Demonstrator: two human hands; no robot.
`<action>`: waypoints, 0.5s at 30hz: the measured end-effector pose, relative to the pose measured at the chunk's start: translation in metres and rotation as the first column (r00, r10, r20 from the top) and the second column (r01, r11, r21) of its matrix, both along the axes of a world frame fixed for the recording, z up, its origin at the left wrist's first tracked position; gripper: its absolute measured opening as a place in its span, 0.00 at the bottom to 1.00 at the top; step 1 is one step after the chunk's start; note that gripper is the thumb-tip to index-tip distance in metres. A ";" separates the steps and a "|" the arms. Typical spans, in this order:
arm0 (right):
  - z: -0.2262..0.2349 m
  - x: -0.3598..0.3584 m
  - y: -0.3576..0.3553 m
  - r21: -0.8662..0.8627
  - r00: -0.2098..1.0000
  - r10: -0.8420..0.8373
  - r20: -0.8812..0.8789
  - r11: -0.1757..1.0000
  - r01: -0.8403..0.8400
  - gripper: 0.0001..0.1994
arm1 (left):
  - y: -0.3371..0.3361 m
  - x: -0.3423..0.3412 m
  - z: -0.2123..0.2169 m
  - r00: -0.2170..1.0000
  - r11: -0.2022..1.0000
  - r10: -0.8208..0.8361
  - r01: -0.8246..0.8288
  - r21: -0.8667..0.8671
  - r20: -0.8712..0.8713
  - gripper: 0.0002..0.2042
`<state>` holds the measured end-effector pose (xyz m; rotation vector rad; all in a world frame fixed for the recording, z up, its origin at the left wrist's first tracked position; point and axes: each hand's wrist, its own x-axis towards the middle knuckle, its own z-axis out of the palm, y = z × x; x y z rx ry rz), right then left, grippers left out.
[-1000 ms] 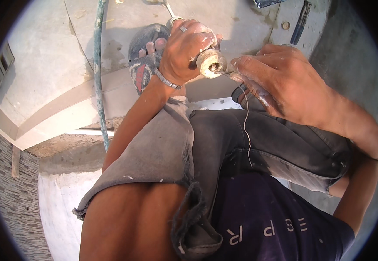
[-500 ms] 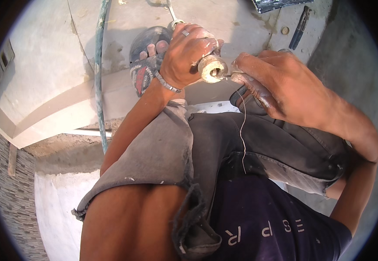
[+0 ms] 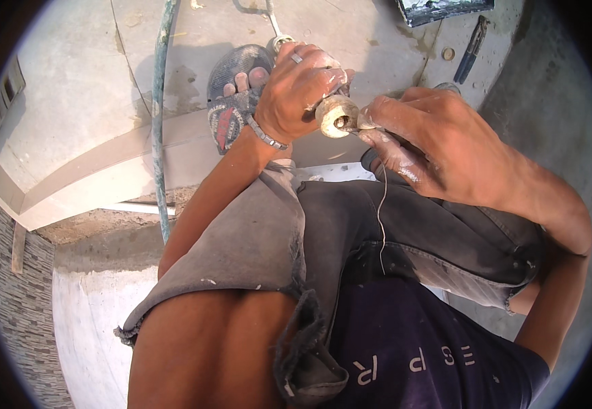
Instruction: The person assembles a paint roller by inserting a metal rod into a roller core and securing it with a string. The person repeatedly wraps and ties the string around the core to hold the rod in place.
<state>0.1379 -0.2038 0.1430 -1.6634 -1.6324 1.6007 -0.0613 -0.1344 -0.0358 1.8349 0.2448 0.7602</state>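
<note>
A thin string [image 3: 380,218] hangs down over the dark shorts [image 3: 405,232] and is pinched at its top between the closed fingertips of the right hand [image 3: 439,146]. Just left of it, a pale spool [image 3: 337,114] is gripped in the closed left hand [image 3: 299,92], its hollow end turned toward the right hand and its long axis running left to right. Farther off, a sandal [image 3: 231,102] is seen on the concrete floor [image 3: 78,102], and a tray [image 3: 442,9] at the far edge, its contents not discernible.

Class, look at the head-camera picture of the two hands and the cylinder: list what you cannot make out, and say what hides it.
- Head view: most of the pale dusty cylinder is wrapped by the left hand.
- Right hand fingertips: hidden where they pinch at the cylinder's end.
- Thin white string: lower end lost against dark shorts.
- Dark tray: cut by the top edge.
</note>
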 end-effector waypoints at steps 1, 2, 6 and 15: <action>0.002 -0.001 0.000 -0.009 1.000 -0.011 -0.011 1.000 0.011 0.11 | 0.000 0.000 0.000 1.000 1.000 -0.005 0.005 0.002 -0.005 0.21; 0.004 -0.001 0.000 -0.018 1.000 -0.022 -0.022 1.000 0.022 0.10 | 0.000 0.000 0.000 1.000 1.000 -0.011 0.011 0.004 -0.009 0.21; 0.015 -0.003 0.007 -0.037 0.997 0.043 0.065 0.998 -0.041 0.14 | 0.001 -0.001 0.001 0.999 0.995 -0.038 0.040 0.088 -0.024 0.21; 0.029 -0.015 0.010 0.025 0.915 0.190 0.355 0.977 -0.212 0.16 | 0.003 0.002 0.009 0.995 0.994 -0.085 0.088 0.063 -0.055 0.21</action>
